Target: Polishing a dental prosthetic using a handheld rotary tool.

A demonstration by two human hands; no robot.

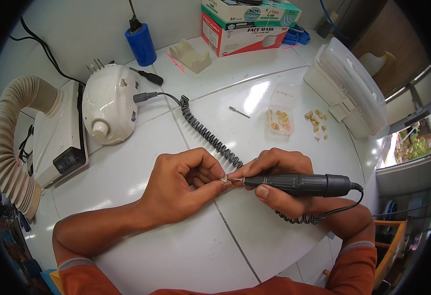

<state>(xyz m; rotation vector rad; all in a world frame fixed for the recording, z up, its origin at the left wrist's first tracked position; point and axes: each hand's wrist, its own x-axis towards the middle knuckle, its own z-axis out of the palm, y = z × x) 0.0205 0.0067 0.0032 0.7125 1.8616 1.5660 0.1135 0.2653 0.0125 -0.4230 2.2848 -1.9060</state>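
Observation:
My left hand [181,184] pinches a small pale, tooth-like piece [223,179] between thumb and index finger. Its exact kind is too small to tell. Wrapped around a black rotary tool handpiece [299,185] is my right hand [279,169], with the tool lying nearly level. The thin metal bit [235,179] points left and meets the pale piece or sits right beside it. Both hands come together just above the white tiled tabletop [176,250]. A coiled black cord [208,133] runs from behind my right hand to the white control unit [109,105].
At left stands a white machine [60,132] with a ribbed hose [9,132]. Ahead are a blue cylinder [140,45], a screwdriver [149,76], a beige holder [190,56] and mask boxes [242,37]. Rightward lie a loose bit [239,112], a small clear box [280,125], several yellowish pieces [316,120] and a lidded bin [346,86].

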